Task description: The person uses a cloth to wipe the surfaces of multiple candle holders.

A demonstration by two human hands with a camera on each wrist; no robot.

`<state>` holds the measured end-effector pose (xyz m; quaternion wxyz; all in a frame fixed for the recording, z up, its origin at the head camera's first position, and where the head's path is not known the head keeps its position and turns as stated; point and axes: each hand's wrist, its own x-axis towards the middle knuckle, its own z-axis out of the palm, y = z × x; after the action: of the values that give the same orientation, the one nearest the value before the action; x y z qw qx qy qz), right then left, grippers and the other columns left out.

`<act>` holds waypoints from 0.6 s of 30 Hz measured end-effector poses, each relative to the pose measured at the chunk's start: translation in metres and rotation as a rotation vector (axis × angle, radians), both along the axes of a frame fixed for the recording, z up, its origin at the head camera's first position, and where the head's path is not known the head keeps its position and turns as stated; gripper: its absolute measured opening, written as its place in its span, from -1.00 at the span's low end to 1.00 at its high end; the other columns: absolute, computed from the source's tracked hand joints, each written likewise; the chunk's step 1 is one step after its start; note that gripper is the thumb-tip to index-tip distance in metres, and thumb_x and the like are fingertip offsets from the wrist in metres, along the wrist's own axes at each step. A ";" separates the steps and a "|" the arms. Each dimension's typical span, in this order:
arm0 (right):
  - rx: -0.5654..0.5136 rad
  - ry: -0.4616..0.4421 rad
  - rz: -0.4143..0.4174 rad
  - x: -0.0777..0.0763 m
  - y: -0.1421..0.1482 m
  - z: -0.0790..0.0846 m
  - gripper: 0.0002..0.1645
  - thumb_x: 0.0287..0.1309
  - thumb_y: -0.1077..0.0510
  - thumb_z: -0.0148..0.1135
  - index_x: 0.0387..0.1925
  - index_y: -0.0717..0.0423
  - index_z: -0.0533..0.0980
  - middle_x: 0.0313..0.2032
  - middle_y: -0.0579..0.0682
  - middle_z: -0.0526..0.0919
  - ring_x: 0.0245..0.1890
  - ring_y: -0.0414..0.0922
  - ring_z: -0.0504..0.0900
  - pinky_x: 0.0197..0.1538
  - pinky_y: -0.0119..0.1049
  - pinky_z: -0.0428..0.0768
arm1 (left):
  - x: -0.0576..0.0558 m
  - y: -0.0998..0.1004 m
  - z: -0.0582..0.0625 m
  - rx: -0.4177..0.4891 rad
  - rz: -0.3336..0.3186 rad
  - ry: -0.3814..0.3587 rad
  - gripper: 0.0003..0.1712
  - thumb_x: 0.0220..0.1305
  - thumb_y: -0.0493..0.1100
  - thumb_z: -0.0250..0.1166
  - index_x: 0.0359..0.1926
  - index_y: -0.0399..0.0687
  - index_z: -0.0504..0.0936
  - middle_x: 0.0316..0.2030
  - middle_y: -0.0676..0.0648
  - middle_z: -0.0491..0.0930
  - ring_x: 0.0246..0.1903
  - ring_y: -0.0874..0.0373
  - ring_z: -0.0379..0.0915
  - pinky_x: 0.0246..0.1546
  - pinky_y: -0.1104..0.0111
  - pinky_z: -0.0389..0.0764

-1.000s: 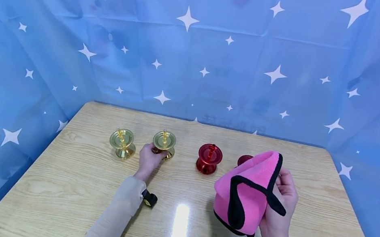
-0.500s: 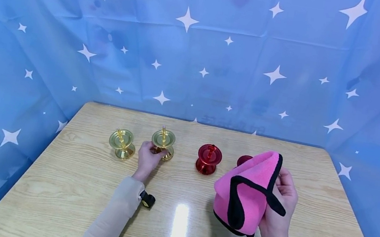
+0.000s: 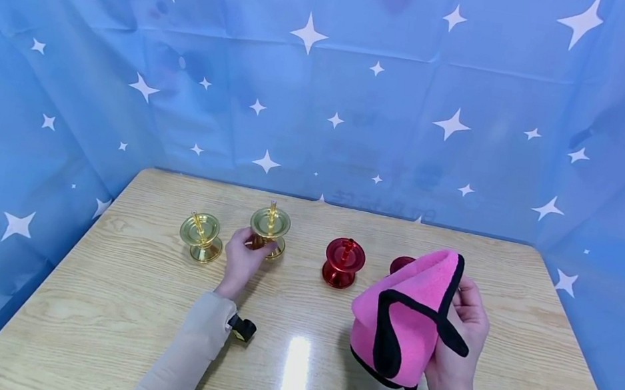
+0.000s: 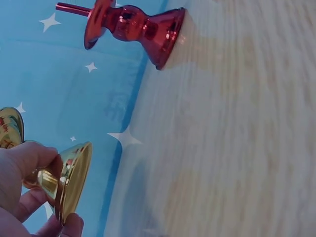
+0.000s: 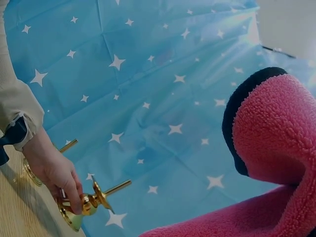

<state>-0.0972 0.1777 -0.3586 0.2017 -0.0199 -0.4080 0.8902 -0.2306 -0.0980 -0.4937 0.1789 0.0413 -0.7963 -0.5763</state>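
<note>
My left hand grips a gold candle holder with a spike by its stem and base. In the left wrist view the flared base hangs just off the tabletop, thumb and fingers around it. My right hand holds up a pink fleece cloth with black edging, folded over and draped in front of the palm. Its fingers are partly hidden behind the cloth. A second gold candle holder stands left of the held one. To the right stands a red candle holder.
Another red candle holder is mostly hidden behind the pink cloth. The pale wooden table carries everything, and a blue star-patterned curtain hangs along its back and sides.
The gold candle holder in my left hand has risen slightly and stands more upright. My right hand and the pink cloth have hardly moved.
</note>
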 end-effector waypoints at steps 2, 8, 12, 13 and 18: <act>-0.005 0.008 0.003 0.000 0.000 0.000 -0.86 0.20 0.40 0.10 -0.19 0.28 0.49 -0.50 0.03 0.60 -0.54 -0.19 0.57 -0.49 -0.46 0.56 | 0.000 0.001 0.002 -0.002 0.008 0.011 -0.67 -0.10 -0.32 0.47 -0.23 -0.26 0.64 -0.26 -0.21 0.52 -0.29 -0.07 0.51 -0.30 0.23 0.58; -0.002 0.013 0.006 0.000 0.000 -0.001 -0.84 0.20 0.40 0.09 -0.17 0.28 0.49 -0.45 0.04 0.63 -0.49 -0.18 0.59 -0.46 -0.45 0.57 | 0.000 0.004 0.010 -0.034 0.011 0.073 -0.71 -0.11 -0.32 0.46 -0.29 -0.29 0.62 -0.27 -0.21 0.47 -0.36 0.00 0.39 -0.41 0.35 0.44; -0.001 0.004 -0.005 0.000 -0.001 -0.001 -0.84 0.20 0.40 0.10 -0.17 0.29 0.49 -0.44 0.04 0.64 -0.50 -0.18 0.58 -0.46 -0.45 0.57 | 0.001 0.006 0.016 -0.030 -0.001 0.105 -0.70 -0.12 -0.34 0.43 -0.26 -0.31 0.63 -0.23 -0.22 0.47 -0.29 -0.02 0.43 -0.35 0.29 0.51; -0.002 0.003 -0.008 -0.001 -0.001 -0.001 -0.84 0.19 0.40 0.10 -0.17 0.29 0.49 -0.45 0.04 0.63 -0.51 -0.19 0.58 -0.47 -0.45 0.56 | 0.001 0.006 0.018 -0.025 -0.006 0.106 -0.70 -0.12 -0.35 0.42 -0.27 -0.32 0.63 -0.23 -0.22 0.47 -0.26 -0.05 0.44 -0.31 0.24 0.54; -0.018 0.003 -0.015 -0.002 -0.001 -0.001 -0.84 0.18 0.42 0.10 -0.18 0.29 0.50 -0.48 0.03 0.61 -0.54 -0.20 0.55 -0.48 -0.46 0.56 | 0.003 0.008 0.020 0.000 -0.021 0.101 -0.68 -0.13 -0.38 0.41 -0.25 -0.39 0.62 -0.22 -0.25 0.48 -0.19 -0.11 0.46 -0.17 0.10 0.55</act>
<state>-0.0990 0.1763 -0.3600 0.2089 -0.0235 -0.3996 0.8922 -0.2275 -0.0898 -0.4735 0.2131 0.0037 -0.7867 -0.5794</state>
